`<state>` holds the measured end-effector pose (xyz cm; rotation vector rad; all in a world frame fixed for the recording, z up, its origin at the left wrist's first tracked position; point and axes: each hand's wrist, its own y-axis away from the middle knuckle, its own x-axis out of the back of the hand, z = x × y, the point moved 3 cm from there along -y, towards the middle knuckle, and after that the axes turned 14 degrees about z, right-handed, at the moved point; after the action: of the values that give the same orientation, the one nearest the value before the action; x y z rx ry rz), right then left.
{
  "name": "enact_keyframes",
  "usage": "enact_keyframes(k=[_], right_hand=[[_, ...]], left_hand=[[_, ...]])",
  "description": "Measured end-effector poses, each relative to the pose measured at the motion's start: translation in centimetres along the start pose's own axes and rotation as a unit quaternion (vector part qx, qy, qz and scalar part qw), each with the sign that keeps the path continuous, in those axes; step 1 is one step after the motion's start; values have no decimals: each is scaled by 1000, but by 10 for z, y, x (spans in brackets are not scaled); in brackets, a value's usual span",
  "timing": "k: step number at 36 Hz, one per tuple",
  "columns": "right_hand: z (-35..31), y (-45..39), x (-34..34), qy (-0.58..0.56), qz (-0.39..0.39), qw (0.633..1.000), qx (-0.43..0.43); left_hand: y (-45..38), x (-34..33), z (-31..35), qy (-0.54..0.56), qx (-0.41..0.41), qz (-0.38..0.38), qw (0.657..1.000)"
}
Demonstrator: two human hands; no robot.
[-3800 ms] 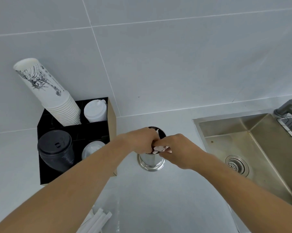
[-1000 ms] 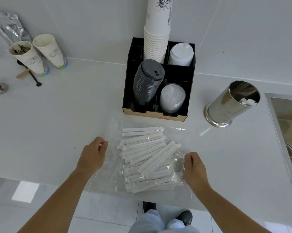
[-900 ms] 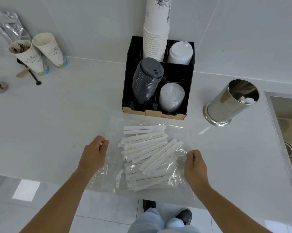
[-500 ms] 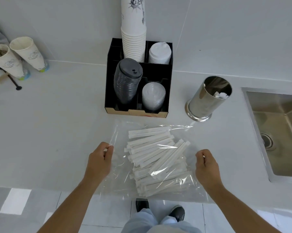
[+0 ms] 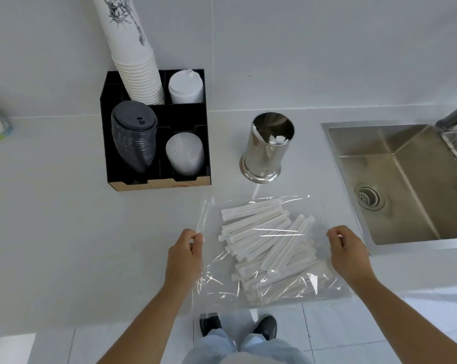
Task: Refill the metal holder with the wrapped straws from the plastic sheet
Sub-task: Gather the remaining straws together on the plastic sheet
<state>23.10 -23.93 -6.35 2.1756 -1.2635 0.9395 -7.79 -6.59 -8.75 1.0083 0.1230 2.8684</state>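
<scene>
A pile of white wrapped straws [image 5: 266,243] lies on a clear plastic sheet [image 5: 211,282] near the counter's front edge. My left hand [image 5: 184,256] pinches the sheet's left edge. My right hand [image 5: 349,253] pinches its right edge. The shiny metal holder [image 5: 265,151] stands upright just behind the sheet, with a few wrapped straws [image 5: 277,139] inside it.
A black organiser [image 5: 156,177] with paper cups [image 5: 135,56] and stacked lids [image 5: 134,135] stands at the back left, against the tiled wall. A steel sink [image 5: 395,179] is set into the counter on the right. My shoes show below the counter edge.
Both hands left the holder and took hold of the sheet's edges. Over the last second the sheet with the straws slid right, closer to the holder and sink.
</scene>
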Motion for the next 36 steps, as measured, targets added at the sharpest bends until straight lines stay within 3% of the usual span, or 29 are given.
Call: enact_keyframes(k=[10, 22, 29, 36], right_hand=[[24, -30, 21, 21, 2, 1000, -11], [29, -37, 24, 50, 4, 998, -48], [0, -13, 15, 61, 58, 996, -9], [-52, 28, -22, 21, -11, 996, 82]], left_hand=[[11, -41, 22, -11, 16, -9, 1000], [-6, -33, 21, -57, 59, -58, 995], [-31, -19, 27, -64, 16, -66, 996], [-63, -22, 49, -73, -92, -84, 990]])
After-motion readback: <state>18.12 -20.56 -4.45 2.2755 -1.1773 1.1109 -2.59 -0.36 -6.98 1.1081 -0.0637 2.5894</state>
